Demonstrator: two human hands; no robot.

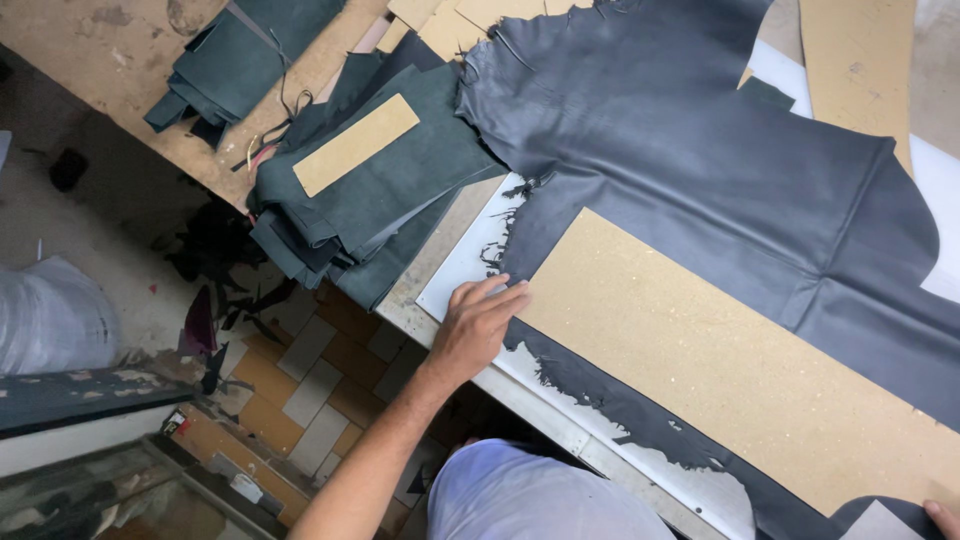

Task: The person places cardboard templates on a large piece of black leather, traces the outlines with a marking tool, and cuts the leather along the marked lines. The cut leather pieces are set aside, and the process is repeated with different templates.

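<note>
Left hand (480, 318): lay flat, fingers spread and unclenched, pressing down on the near end of a long tan board template (730, 370) where it met the hide; it gripped nothing. Right hand (941, 516): only a fingertip showed at the lower right corner of the frame, near the far end of the same template; whether it was released or clenched could not be told.

Dark grey leather hide (700, 130): spread over a white cutting sheet (470, 262) on the workbench, with ragged, frayed edges along the near side. The template rested diagonally on it, well inside the hide at the upper edge, close to the torn margin at the lower one.

Stack of cut dark green pieces (370, 190): piled at the bench corner, a small tan pattern strip (355, 145) lying on top. A second, folded bundle of green pieces (235, 60) sat further along the wooden bench. More board patterns (860, 60) lay beyond the hide.

Risk, as judged: with pressure seen at one end only, the template could pivot or slide on the smooth leather, skewing the outline. Its lower edge sat close to the ragged margin, so a small shift might carry the shape over flawed material.
</note>
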